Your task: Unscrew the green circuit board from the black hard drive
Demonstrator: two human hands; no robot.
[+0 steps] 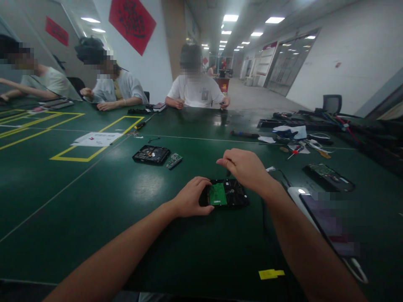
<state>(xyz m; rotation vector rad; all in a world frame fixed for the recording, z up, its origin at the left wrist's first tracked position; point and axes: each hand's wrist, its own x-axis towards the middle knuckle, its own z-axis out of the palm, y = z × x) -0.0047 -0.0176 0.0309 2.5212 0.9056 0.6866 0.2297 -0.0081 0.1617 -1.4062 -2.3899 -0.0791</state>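
A hard drive [237,193] lies flat on the table in front of me, its green circuit board [218,194] facing up. My left hand [192,196] grips the drive's left end, thumb at the near edge and fingers at the far edge. Above the drive's far side, my right hand [247,167] is closed around a slim dark tool [228,173] that looks like a screwdriver. Only a short piece of it shows below the fingers, pointing down; whether its tip touches the drive is hidden.
Beyond my left hand lie an opened drive [151,154] and a loose circuit board [174,160]. Another drive [329,177] and a phone [327,222] are at right. A yellow-handled screwdriver [140,125], cables and tools lie farther back. Several people sit across the green table [94,218].
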